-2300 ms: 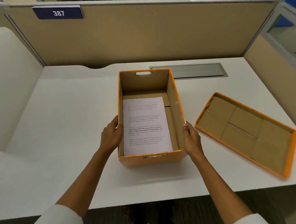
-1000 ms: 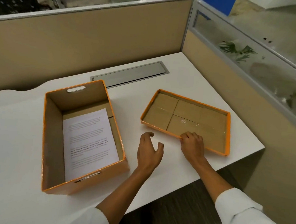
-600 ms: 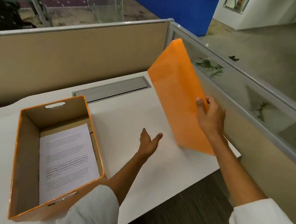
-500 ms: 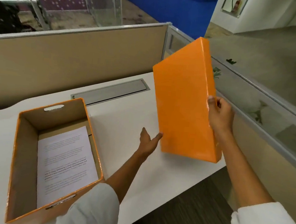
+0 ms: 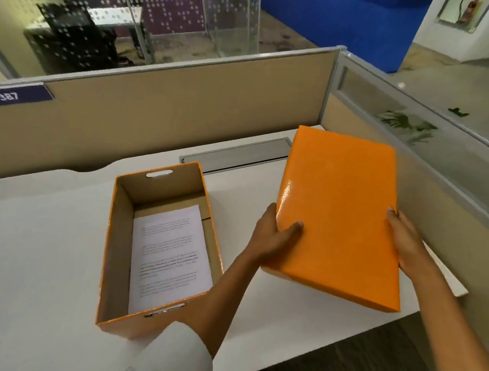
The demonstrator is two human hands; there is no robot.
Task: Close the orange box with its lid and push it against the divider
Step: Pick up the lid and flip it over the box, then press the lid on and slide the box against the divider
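The open orange box (image 5: 110, 265) stands on the white desk (image 5: 39, 243), a printed sheet (image 5: 169, 255) lying flat inside. To its right the orange lid (image 5: 339, 212) is held in the air, glossy top facing up, tilted a little. My left hand (image 5: 274, 233) grips the lid's left edge with the thumb on top. My right hand (image 5: 404, 240) grips its right edge. The lid is apart from the box, over the right part of the desk. The beige divider (image 5: 169, 122) runs behind the box with a gap of bare desk between them.
A grey cable slot cover (image 5: 233, 155) lies in the desk just behind the box. A side partition with a glass strip (image 5: 430, 157) closes the right. A blue plate marked 387 (image 5: 15, 97) hangs on the divider at left. The desk's front edge runs below my forearms.
My right hand lifted the lid off the desk and turned it over, orange top up. My left hand has come up and taken its left edge. The box has stayed put.
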